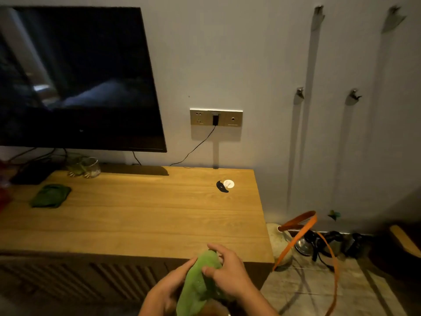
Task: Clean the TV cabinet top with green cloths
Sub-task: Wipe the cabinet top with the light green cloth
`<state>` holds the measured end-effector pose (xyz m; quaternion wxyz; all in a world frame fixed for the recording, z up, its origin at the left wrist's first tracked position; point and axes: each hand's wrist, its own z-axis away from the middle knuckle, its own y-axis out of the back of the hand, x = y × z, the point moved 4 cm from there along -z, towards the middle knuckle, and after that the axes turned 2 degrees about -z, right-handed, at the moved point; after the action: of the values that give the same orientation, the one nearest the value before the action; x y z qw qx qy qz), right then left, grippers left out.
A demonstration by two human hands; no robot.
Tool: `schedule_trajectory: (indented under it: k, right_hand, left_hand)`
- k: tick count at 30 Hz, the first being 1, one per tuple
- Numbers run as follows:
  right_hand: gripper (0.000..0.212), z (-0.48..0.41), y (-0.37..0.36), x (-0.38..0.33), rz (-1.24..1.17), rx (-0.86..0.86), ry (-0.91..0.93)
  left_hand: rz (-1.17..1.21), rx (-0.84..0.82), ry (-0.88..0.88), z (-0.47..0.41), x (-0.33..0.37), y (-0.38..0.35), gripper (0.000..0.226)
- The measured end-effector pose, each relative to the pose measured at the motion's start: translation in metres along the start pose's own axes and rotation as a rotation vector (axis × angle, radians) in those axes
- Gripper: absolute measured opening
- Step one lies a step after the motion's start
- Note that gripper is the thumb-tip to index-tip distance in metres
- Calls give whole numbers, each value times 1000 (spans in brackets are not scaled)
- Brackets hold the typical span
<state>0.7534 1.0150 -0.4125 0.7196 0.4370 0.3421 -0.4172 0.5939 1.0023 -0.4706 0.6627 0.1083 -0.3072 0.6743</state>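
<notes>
Two green cloths: I see one bunched in both hands just off the bench's (pixel 136 215) near edge, my left hand (pixel 168 290) gripping its lower part, my right hand (pixel 227 272) pinching the cloth (pixel 198 283) near the top; the second cloth (pixel 50 195) lies folded at far left. Most of the wood is open. One glass (pixel 90 167) stands under the TV (pixel 75 76), and one small white disc (pixel 228 184) with a dark scrap sits near the right edge.

- Light green soft cloth (pixel 200 281), bottom centre of the frame.
- Dark green folded cloth (pixel 50 195), left of the frame.
- Honey-brown wooden cabinet top (pixel 148 213) with straight lengthwise grain; dark slatted front below.
- Black flat television screen (pixel 75 78), upper left.
- Orange strap (pixel 305 231), lower right.
- Pale grey wall (pixel 250 53).
</notes>
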Motion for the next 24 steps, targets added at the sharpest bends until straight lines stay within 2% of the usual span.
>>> schedule_trajectory:
  k: [3, 6, 9, 11, 15, 20, 24]
  right_hand:
    - [83, 6, -38, -37, -73, -94, -1]
    - [88, 11, -83, -72, -77, -182, 12]
    - [69, 13, -129, -108, 43, -227, 105]
    - [56, 17, -164, -132, 37, -282, 173]
    - [39, 28, -237, -181, -10, -466, 255]
    - [34, 27, -310, -231, 28, -593, 289]
    - [31, 6, -364, -256, 77, -655, 278]
  left_hand:
    - [55, -24, -81, 37, 6, 43, 48]
    - [-8, 91, -272, 85, 17, 98, 42]
    - [-129, 205, -467, 141, 31, 157, 24]
    - [-210, 270, -560, 180, 41, 195, 14]
    - [-377, 392, -694, 250, 54, 265, 18]
    - [-450, 508, -748, 300, 57, 345, 22]
    - [-440, 606, -715, 306, 64, 406, 23]
